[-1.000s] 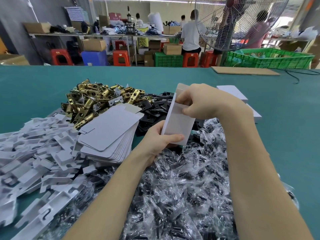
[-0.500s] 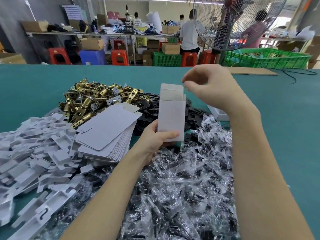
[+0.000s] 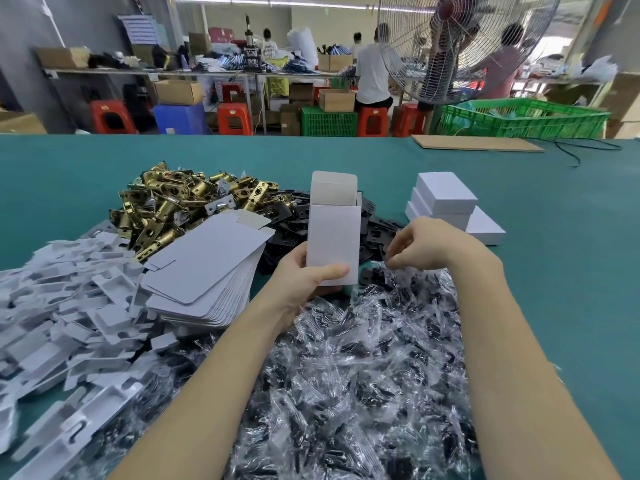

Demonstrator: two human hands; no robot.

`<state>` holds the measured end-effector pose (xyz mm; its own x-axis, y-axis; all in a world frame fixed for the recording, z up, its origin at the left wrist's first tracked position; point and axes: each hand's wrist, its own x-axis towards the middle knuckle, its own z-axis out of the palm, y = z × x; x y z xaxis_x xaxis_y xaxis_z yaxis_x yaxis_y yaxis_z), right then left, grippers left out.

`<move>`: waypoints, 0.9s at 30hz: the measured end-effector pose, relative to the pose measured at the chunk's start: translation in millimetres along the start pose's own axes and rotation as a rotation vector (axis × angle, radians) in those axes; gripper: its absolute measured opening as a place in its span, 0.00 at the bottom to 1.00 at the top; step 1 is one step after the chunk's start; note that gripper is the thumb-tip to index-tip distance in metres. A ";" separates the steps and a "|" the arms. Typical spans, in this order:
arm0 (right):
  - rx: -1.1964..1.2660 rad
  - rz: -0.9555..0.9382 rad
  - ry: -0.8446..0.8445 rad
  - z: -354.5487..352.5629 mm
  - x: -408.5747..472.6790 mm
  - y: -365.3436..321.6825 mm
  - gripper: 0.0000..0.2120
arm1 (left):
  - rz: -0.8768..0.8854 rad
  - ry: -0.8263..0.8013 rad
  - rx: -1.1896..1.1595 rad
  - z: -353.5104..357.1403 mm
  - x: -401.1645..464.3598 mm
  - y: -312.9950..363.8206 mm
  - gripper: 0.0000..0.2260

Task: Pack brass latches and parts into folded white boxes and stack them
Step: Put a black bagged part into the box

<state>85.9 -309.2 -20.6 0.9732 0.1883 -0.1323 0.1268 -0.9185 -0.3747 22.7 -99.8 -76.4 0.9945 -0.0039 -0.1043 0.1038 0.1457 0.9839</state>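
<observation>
While the left hand (image 3: 304,278) is gripping an upright white box (image 3: 333,233) by its lower end, top flap standing open, the right hand (image 3: 429,245) is hovering just right of it, fingers curled over the bagged parts (image 3: 363,375); whether they are pinching anything, cannot tell. Brass latches (image 3: 180,202) are lying far left on the worktop (image 3: 571,271).

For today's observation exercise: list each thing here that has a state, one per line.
Box: upright, top flap open, held.
Left hand: grips the box.
Right hand: fingers curled over the bagged parts.
Finished boxes: closed, stacked.
Flat cartons: unfolded, stacked.
Fan: cannot tell if running.
</observation>
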 end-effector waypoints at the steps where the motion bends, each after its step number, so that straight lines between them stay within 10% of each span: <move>1: 0.003 -0.002 0.015 1.1 2.4 0.2 0.06 | 0.000 0.000 0.003 0.0 0.4 -0.2 0.18; 17: 0.104 -0.052 0.164 -42.4 29.1 -30.9 0.06 | 0.003 -0.017 -0.030 0.0 0.8 -0.7 0.17; 27: 1.211 -0.130 0.369 -24.3 -4.7 -29.3 0.09 | -0.001 -0.011 0.026 -0.4 1.8 -1.3 0.19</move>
<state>82.3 -291.7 13.3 0.9869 -0.0342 0.1577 0.1590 0.0396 -0.9865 24.4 -99.7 -77.9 0.9945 -0.0153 -0.1034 0.1045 0.1204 0.9872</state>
